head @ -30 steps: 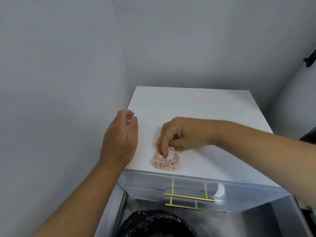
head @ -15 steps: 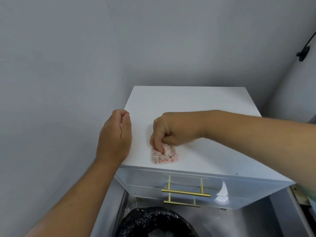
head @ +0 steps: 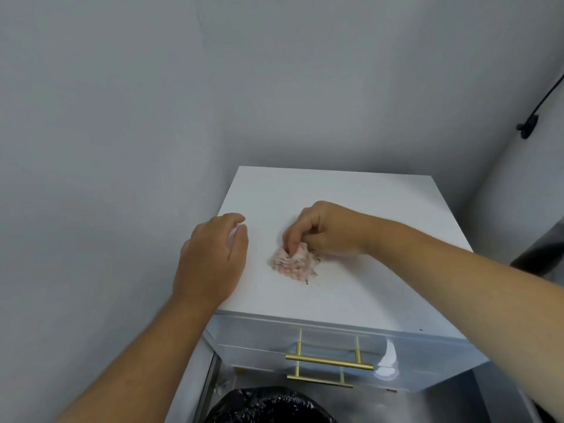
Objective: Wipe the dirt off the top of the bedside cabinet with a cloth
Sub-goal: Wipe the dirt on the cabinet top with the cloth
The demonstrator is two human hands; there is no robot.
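Crumpled pink-white cloth (head: 293, 264), grey-smudged, sat on white cabinet top (head: 335, 193), pinched in right hand (head: 329, 230) grip; left hand (head: 210, 261) grip lay released.

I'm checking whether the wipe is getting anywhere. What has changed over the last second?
The right hand, pinching the cloth, has moved it back from the front edge toward the middle of the cabinet top. Dark specks now show beside the cloth. The grip on the cloth is unchanged, and the left hand stays at the top's left edge, holding nothing.
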